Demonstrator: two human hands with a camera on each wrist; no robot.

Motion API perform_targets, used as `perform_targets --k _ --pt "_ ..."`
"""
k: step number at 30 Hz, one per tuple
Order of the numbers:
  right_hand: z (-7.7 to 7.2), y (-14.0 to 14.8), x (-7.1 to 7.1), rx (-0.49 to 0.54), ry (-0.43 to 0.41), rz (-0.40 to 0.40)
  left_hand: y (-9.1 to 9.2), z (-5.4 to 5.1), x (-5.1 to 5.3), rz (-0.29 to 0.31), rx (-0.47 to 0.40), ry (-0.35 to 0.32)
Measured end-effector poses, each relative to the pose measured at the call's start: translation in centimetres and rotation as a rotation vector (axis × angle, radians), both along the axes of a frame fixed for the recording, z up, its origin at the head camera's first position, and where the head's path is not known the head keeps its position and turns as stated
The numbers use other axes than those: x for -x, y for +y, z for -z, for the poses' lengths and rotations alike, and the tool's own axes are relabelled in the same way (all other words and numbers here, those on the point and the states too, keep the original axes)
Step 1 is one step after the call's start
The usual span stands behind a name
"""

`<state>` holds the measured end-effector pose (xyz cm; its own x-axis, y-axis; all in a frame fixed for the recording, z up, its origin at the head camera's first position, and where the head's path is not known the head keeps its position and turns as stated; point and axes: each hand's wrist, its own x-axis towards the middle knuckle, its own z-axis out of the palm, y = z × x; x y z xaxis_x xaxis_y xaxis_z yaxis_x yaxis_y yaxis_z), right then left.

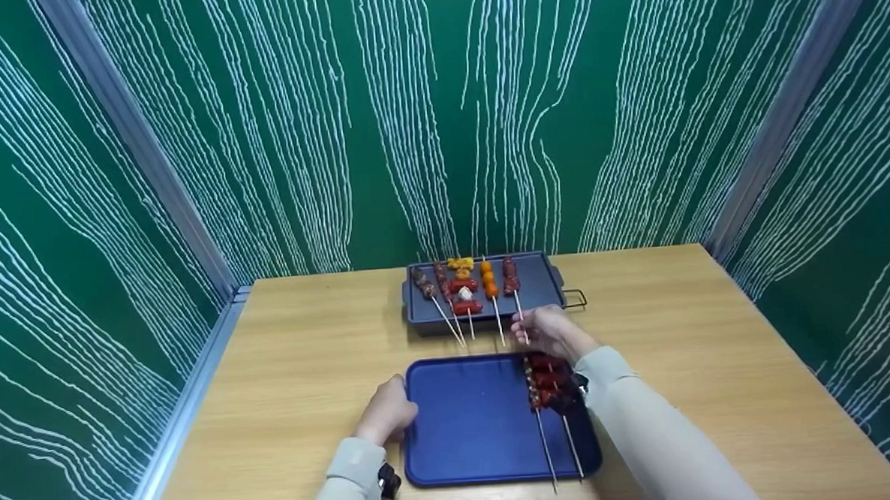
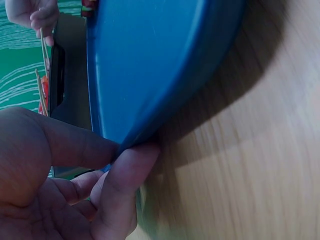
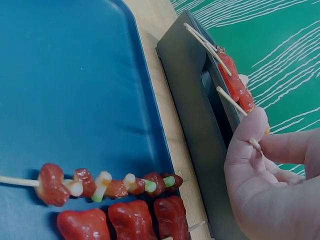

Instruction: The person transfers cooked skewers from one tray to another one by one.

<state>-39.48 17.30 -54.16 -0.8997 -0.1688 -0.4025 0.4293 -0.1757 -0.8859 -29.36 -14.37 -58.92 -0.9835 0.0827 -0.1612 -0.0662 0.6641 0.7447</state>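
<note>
The left hand [image 1: 389, 410] pinches the left rim of the blue tray [image 1: 467, 422] between thumb and finger, as the left wrist view [image 2: 115, 175] shows close up. At the front edge of the dark grill pan [image 1: 448, 326], the right hand [image 1: 550, 329] pinches the stick end of the rightmost meat skewer [image 1: 511, 275]; its meat lies on the pan. In the right wrist view the stick tip [image 3: 255, 145] shows between thumb and finger. Under the right forearm, a skewer of meat and green pieces [image 3: 116, 188] and a red sausage skewer [image 3: 131, 220] lie on the tray's right side.
Several more skewers lie on the pan, among them one with orange balls [image 1: 489, 279], one with red and yellow pieces [image 1: 464, 285] and a dark meat one [image 1: 422, 282]. A wire handle [image 1: 576, 298] sticks out on the pan's right. Green patterned panels [image 1: 485, 128] stand behind the wooden table [image 1: 292, 362].
</note>
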Motion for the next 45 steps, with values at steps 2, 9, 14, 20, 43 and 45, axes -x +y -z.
perform_targets --k 2,9,14,20,43,45 --pt "-0.1 0.1 0.0 -0.001 -0.006 -0.019 0.0 0.0 0.0 0.001 -0.002 0.002" --pt "0.0 0.3 -0.1 -0.022 0.003 -0.075 0.0 0.0 0.2 -0.005 -0.002 -0.041" --pt "0.1 0.2 -0.1 -0.013 0.009 -0.068 0.2 0.2 0.2 -0.016 -0.002 -0.044" --pt "-0.3 0.3 -0.2 -0.008 0.013 -0.058 0.2 0.1 0.1 -0.015 0.011 -0.028" --pt "-0.8 0.9 -0.8 0.036 0.060 -0.044 0.1 0.0 0.2 -0.004 0.027 0.001" --pt "-0.8 1.0 -0.9 0.027 0.066 -0.042 0.2 0.0 0.1 -0.002 0.037 0.002"
